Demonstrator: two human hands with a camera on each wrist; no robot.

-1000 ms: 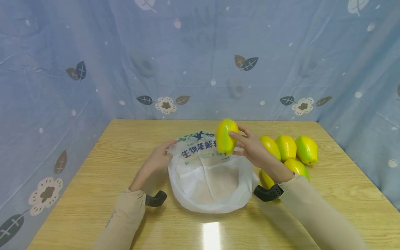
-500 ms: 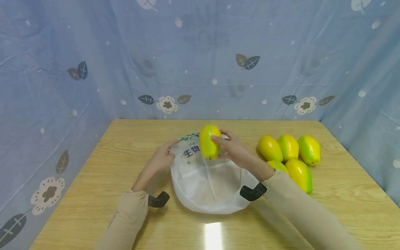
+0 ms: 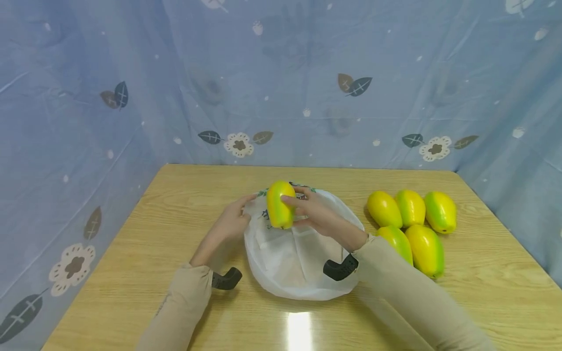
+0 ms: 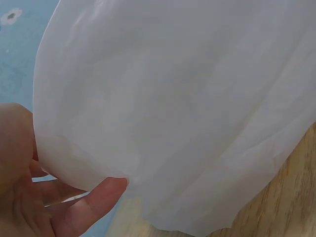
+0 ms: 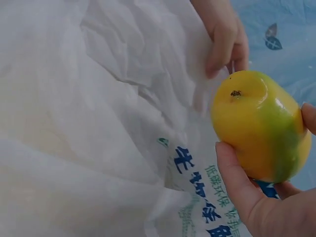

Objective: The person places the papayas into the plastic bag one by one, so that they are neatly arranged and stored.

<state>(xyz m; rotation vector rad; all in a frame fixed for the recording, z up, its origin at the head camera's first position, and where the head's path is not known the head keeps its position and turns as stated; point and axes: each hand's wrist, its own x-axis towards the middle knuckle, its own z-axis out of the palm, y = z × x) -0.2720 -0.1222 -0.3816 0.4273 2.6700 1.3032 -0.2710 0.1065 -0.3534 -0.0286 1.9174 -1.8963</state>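
A glossy yellow-green papaya (image 3: 280,204) is held up over the back left part of a white plastic bag (image 3: 281,268). My right hand (image 3: 318,212) grips it from the right, thumb on the near side and fingers behind. The papaya's dark stem spot shows in the right wrist view, where the papaya (image 5: 259,126) is beside the bag's printed lettering. My left hand (image 3: 230,219) pinches the bag's left edge; in the left wrist view the thumb (image 4: 94,205) lies on the near side of the bag (image 4: 163,108), other fingers partly behind it. The bag's mouth is spread wide.
Several more papayas (image 3: 425,249) lie clustered at the right of the wooden table (image 3: 175,195), beside my right forearm. A blue patterned curtain (image 3: 298,87) hangs behind and along both sides. Dark wrist mounts (image 3: 340,268) jut inward over the bag and table.
My right hand has carried the papaya left and slightly down across the bag, toward my left hand. The left hand keeps hold of the bag's edge, nearly still.
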